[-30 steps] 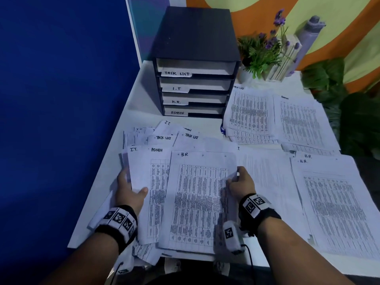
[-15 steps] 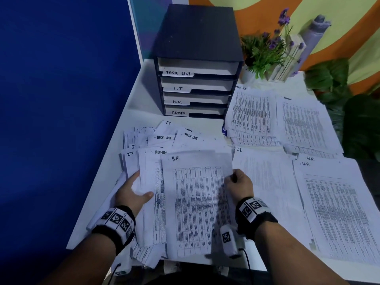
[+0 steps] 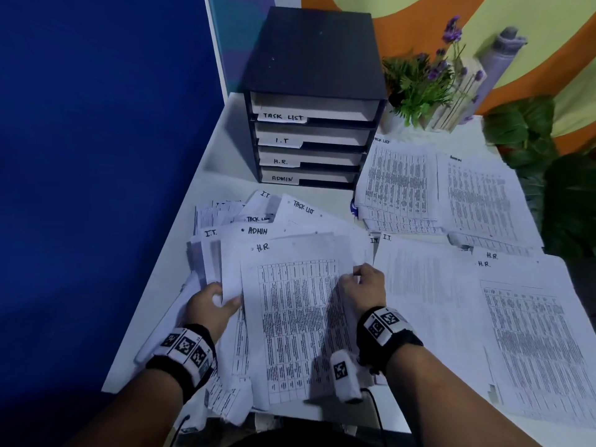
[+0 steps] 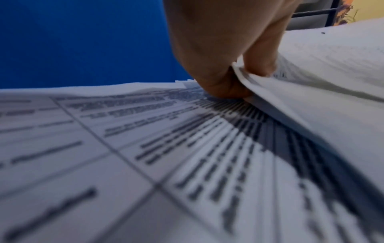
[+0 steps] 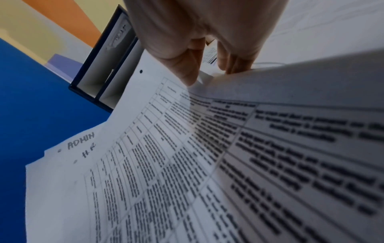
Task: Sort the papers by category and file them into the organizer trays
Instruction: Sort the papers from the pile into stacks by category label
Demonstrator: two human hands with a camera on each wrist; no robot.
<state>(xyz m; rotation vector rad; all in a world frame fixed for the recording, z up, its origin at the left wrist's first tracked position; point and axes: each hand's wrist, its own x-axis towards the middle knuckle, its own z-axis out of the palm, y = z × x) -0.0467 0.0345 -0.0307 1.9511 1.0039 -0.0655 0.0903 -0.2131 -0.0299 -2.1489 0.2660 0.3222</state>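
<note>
The H.R. sheet (image 3: 296, 317), topmost on the unsorted pile (image 3: 232, 227) at the tabletop's (image 3: 225, 185) near left, is pinched at its right edge by the right hand (image 3: 364, 288); the pile's left edge is gripped by the left hand (image 3: 209, 308). The organizer (image 3: 314, 101) is seen behind.

We see thin matt white paper in the H.R. sheet (image 3: 300, 321), printed with a dark grid, limp enough to buckle where the right hand (image 3: 364, 288) pinches its edge. The organizer (image 3: 314, 101) looks like matt black board or plastic with paper labels, on a smooth white table (image 3: 222, 175). Our wristbands (image 3: 187, 350) look like black cloth carrying printed markers.
</note>
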